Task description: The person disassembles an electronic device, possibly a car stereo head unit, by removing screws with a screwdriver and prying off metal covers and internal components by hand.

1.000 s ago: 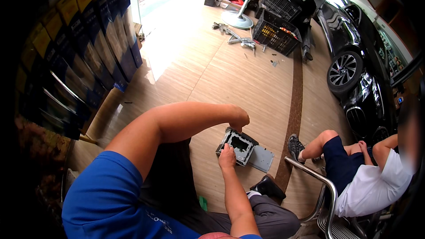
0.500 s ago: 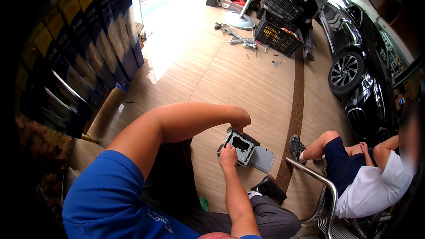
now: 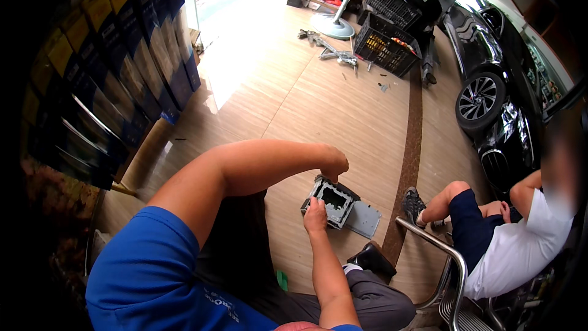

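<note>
A small metal-framed box (image 3: 349, 197), dark inside with an opening in its top face, sits on the floor in front of me. Against its right side lies a flat grey metal plate (image 3: 364, 219). My left hand (image 3: 334, 161) is at the far edge of the box, knuckles up and fingers curled downward. Whatever those fingers hold, if anything, is hidden beneath the hand. At the box's near left edge, my right hand (image 3: 315, 215) grips the rim, thumb and fingers closed on it.
My black shoe (image 3: 373, 260) is just right of the box. A metal-framed chair (image 3: 429, 237) and a seated person (image 3: 508, 245) are to the right, before a black car (image 3: 508, 104). Farther off are a black crate (image 3: 386, 49), metal parts (image 3: 334, 52) and a fan base (image 3: 332, 27). Packaged goods (image 3: 122, 55) hang left.
My hands and the box keep almost the same place. The seated person on the right has leaned and shifted slightly.
</note>
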The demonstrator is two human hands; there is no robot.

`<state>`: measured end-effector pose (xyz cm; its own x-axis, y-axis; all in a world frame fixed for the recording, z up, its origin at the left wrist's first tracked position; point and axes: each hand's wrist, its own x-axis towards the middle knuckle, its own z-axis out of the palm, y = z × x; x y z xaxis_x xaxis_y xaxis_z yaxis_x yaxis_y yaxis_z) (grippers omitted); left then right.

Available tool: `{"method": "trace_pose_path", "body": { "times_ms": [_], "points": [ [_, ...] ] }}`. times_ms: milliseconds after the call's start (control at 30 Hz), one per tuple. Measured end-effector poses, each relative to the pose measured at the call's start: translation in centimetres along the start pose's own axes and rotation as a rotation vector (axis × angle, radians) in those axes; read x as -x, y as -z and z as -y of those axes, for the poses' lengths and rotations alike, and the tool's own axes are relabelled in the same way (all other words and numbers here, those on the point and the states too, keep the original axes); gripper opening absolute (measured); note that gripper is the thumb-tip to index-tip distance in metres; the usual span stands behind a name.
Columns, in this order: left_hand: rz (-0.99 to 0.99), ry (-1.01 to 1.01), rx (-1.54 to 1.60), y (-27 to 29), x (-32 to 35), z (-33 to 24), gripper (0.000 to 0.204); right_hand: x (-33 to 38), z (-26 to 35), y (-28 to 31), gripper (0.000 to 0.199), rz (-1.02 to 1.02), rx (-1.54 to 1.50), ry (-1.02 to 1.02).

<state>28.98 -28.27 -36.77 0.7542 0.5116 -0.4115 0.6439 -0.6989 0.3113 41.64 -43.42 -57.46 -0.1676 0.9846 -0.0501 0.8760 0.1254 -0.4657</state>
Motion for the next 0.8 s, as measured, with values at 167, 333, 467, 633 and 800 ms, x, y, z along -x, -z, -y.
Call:
{"method": "trace_pose_path", "body": {
  "times_ms": [167, 333, 467, 633, 800],
  "points": [
    [-0.036, -0.013, 0.01, -0.1, 0.0, 0.1, 0.038, 0.2, 0.1, 0.1, 0.034, -0.031, -0.068, 0.038],
    [-0.037, -0.027, -0.009, -0.1, -0.1, 0.1, 0.038, 0.2, 0.1, 0.6, 0.039, -0.123, -0.195, 0.069],
    [-0.037, -0.034, -0.013, -0.2, -0.2, 0.4, 0.038, 0.1, 0.4, 1.0, 0.037, -0.108, -0.22, 0.046],
    [-0.031, -0.019, -0.023, 0.3, -0.3, 0.0, 0.038, 0.0, -0.3, 0.4, 0.032, -0.079, -0.152, 0.087],
    [-0.007, -0.011, -0.025, -0.1, -0.2, 0.2, 0.038, 0.3, 0.5, 0.4, 0.026, -0.018, -0.029, 0.0]
  ]
}}
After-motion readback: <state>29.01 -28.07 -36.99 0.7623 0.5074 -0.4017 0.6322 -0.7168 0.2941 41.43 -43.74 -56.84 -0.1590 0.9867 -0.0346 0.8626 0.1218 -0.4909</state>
